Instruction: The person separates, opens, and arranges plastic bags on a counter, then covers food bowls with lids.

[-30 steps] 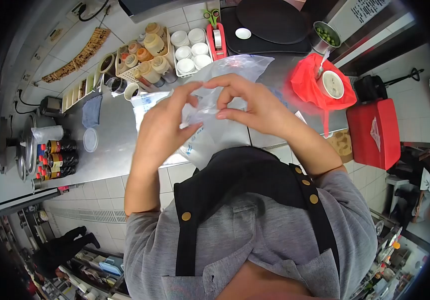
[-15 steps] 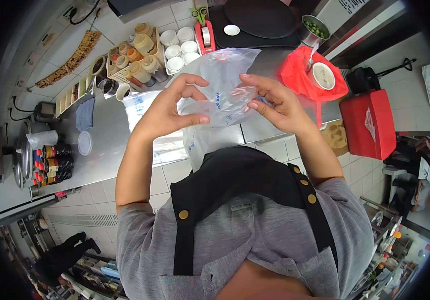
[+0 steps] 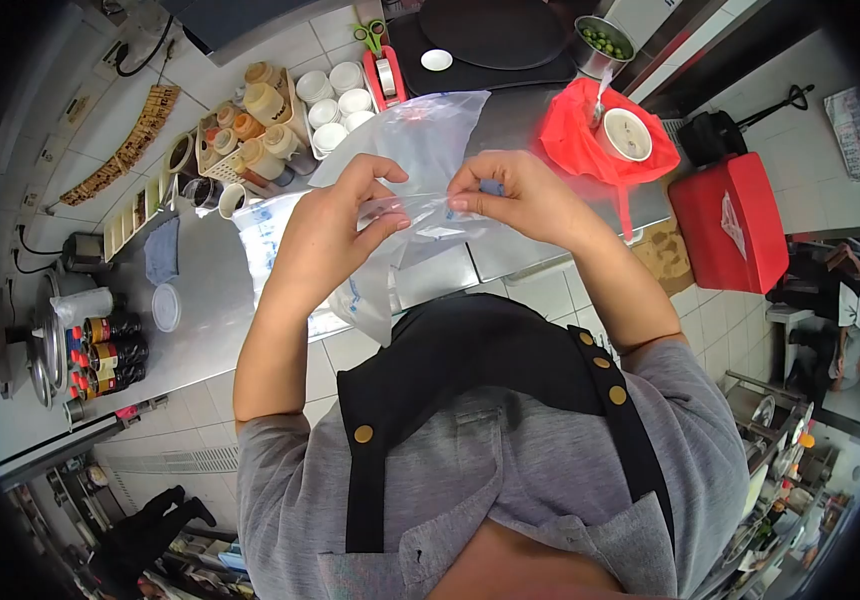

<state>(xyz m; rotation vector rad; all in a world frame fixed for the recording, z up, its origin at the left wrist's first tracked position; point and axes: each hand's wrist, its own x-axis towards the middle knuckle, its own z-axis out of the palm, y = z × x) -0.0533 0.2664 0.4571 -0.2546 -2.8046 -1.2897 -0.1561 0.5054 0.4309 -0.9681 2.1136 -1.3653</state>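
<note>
The right hand (image 3: 520, 200) pinches the plastic bag (image 3: 412, 132), seemingly to hold it taut; whether the left hand (image 3: 332, 222) grips it, one cannot tell.

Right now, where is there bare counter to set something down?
Bare steel shows at left, between the round white lid and the blue-printed packaging, and in a strip between the clear bag and the red bag. The back is crowded with bottles, white cups and black trays.

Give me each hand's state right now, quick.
Left hand: thumb and index finger apart at the translucent plastic bag; grip cannot be told.
Right hand: closed, pinching the bag.
</note>
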